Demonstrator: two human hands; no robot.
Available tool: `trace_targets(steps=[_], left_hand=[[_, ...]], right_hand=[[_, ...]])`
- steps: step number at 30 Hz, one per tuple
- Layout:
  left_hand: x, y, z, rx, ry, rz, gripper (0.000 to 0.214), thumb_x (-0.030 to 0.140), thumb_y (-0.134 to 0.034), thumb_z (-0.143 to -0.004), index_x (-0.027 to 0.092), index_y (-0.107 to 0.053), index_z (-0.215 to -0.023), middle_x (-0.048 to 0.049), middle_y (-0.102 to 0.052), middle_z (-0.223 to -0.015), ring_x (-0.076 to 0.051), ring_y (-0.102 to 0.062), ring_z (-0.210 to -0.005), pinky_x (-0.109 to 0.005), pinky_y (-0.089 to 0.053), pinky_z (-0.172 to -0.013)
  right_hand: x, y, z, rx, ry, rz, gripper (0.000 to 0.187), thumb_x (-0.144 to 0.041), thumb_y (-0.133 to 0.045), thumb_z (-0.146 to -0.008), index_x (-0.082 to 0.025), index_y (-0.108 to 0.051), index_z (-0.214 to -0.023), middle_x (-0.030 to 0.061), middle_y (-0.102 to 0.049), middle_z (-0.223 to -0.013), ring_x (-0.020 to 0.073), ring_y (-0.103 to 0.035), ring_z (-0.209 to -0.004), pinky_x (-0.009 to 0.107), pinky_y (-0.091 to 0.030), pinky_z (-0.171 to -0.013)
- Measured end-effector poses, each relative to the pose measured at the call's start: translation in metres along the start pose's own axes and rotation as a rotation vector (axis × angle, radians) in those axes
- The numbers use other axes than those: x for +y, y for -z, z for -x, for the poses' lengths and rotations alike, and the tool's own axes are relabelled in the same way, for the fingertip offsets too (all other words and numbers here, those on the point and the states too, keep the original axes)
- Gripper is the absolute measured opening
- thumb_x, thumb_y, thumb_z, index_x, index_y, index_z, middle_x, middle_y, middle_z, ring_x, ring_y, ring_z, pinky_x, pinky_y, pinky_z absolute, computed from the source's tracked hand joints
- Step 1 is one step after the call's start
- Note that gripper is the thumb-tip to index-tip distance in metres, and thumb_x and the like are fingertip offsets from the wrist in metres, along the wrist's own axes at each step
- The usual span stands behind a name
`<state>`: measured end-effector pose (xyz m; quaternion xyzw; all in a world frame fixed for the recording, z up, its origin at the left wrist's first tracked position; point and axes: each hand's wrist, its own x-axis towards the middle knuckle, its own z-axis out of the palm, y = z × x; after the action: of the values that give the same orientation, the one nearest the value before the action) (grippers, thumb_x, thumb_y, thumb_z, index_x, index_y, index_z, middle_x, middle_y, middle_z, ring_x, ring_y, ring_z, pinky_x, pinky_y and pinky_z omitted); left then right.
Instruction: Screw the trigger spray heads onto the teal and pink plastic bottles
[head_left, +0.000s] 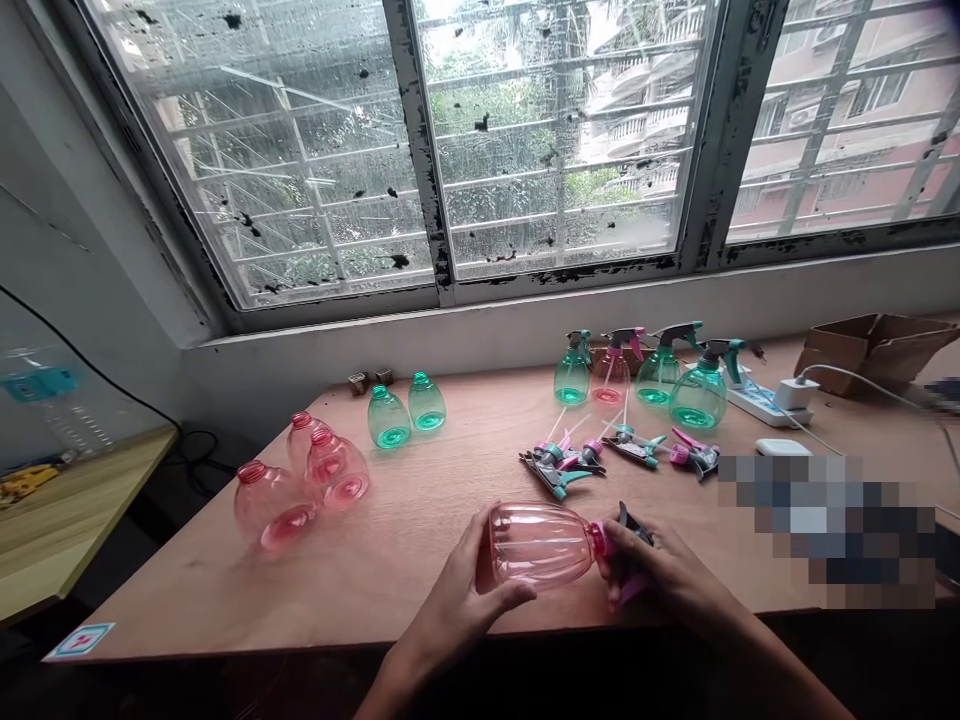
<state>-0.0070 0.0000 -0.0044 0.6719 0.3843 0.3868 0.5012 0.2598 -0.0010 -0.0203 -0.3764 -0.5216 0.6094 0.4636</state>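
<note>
A pink transparent spray bottle (541, 543) lies on its side near the front edge of the wooden table (420, 520). My left hand (457, 598) wraps its fingers round the bottle's base end. My right hand (654, 575) is closed on the pink and grey trigger head (624, 535) at the bottle's neck. Several loose trigger heads (600, 455) lie just beyond my hands.
Three pink bottles without heads (300, 480) lie at the left, two teal ones (405, 410) behind them. Several assembled spray bottles (645, 375) stand at the back right, beside a power strip (769, 400) and a cardboard box (874, 345). A window runs behind the table.
</note>
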Motion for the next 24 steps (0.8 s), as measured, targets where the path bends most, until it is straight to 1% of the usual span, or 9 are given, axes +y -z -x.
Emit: trace_targets(steps=[2,4,7,10,13,15,19,21,24], left_hand=[[0.0008,0.0001,-0.0013,-0.007,-0.006,0.06,0.087,0.035,-0.086,-0.073,0.022,-0.04,-0.145,-0.015,-0.052,-0.145,-0.034,-0.053,-0.13,-0.049,-0.041,-0.112],[0.0019,0.0,-0.0014,-0.013,-0.025,0.111,0.09,0.028,-0.088,-0.071,0.025,-0.038,-0.146,-0.0135,-0.052,-0.145,-0.033,-0.054,-0.129,-0.047,-0.044,-0.11],[0.0025,0.0004,-0.0001,-0.021,-0.054,0.103,0.093,0.023,-0.088,-0.071,0.032,-0.035,-0.147,-0.0107,-0.046,-0.15,-0.033,-0.049,-0.134,-0.045,-0.045,-0.11],[0.0015,0.0016,0.0012,-0.007,-0.11,0.007,0.084,0.022,-0.082,-0.078,0.036,-0.035,-0.147,-0.0077,-0.035,-0.158,-0.032,-0.038,-0.142,-0.046,-0.036,-0.116],[0.0004,0.0025,0.0015,-0.049,-0.105,0.007,0.085,0.025,-0.08,-0.08,0.039,-0.031,-0.147,-0.0078,-0.029,-0.16,-0.032,-0.038,-0.142,-0.049,-0.032,-0.118],[-0.0005,0.0023,0.001,-0.067,-0.08,0.063,0.091,0.029,-0.085,-0.074,0.038,-0.03,-0.146,-0.0101,-0.033,-0.157,-0.033,-0.043,-0.138,-0.05,-0.036,-0.115],[-0.0035,0.0007,-0.0007,0.009,-0.026,0.143,0.089,0.033,-0.089,-0.069,0.031,-0.037,-0.141,-0.0145,-0.048,-0.144,-0.034,-0.054,-0.124,-0.051,-0.047,-0.103],[-0.0035,0.0007,-0.0006,0.01,-0.033,0.137,0.089,0.029,-0.09,-0.068,0.032,-0.039,-0.141,-0.0133,-0.048,-0.145,-0.034,-0.052,-0.127,-0.05,-0.044,-0.106],[-0.0006,0.0015,0.0013,-0.004,-0.103,0.068,0.087,0.022,-0.088,-0.07,0.037,-0.04,-0.141,-0.0073,-0.038,-0.155,-0.032,-0.043,-0.138,-0.048,-0.034,-0.116]], right_hand=[[-0.0014,-0.0012,0.0007,0.019,-0.019,-0.008,0.043,-0.057,-0.064,-0.088,-0.016,-0.061,-0.077,0.0021,-0.071,-0.067,0.0166,-0.068,-0.053,0.028,-0.055,-0.055],[-0.0021,-0.0017,0.0008,0.027,-0.024,-0.007,0.043,-0.057,-0.064,-0.088,-0.015,-0.061,-0.077,0.0023,-0.071,-0.066,0.0163,-0.067,-0.052,0.027,-0.055,-0.054],[-0.0016,-0.0007,0.0,0.027,-0.015,0.005,0.044,-0.058,-0.063,-0.088,-0.015,-0.062,-0.077,0.0025,-0.071,-0.065,0.0163,-0.067,-0.052,0.027,-0.054,-0.054],[-0.0004,0.0011,-0.0007,0.022,-0.003,0.011,0.044,-0.057,-0.061,-0.09,-0.015,-0.062,-0.076,0.0031,-0.071,-0.064,0.0164,-0.068,-0.051,0.027,-0.054,-0.053],[-0.0004,0.0014,-0.0005,0.019,0.012,0.019,0.044,-0.055,-0.059,-0.092,-0.015,-0.062,-0.075,0.0028,-0.071,-0.064,0.016,-0.068,-0.051,0.026,-0.054,-0.053],[-0.0011,0.0003,0.0003,0.013,0.016,0.015,0.043,-0.054,-0.06,-0.092,-0.015,-0.062,-0.076,0.0018,-0.07,-0.064,0.0154,-0.067,-0.051,0.025,-0.054,-0.053],[-0.0033,-0.0024,0.0021,-0.004,0.012,0.002,0.042,-0.054,-0.062,-0.091,-0.015,-0.062,-0.076,0.0008,-0.069,-0.066,0.0149,-0.068,-0.052,0.025,-0.054,-0.053],[-0.0036,-0.0027,0.0025,0.001,0.005,-0.002,0.042,-0.055,-0.062,-0.091,-0.015,-0.061,-0.075,0.001,-0.069,-0.065,0.0151,-0.068,-0.052,0.025,-0.054,-0.053],[-0.0029,-0.0017,0.0025,0.026,-0.01,0.002,0.044,-0.055,-0.061,-0.091,-0.015,-0.061,-0.073,0.0012,-0.069,-0.062,0.0156,-0.067,-0.051,0.026,-0.054,-0.052]])
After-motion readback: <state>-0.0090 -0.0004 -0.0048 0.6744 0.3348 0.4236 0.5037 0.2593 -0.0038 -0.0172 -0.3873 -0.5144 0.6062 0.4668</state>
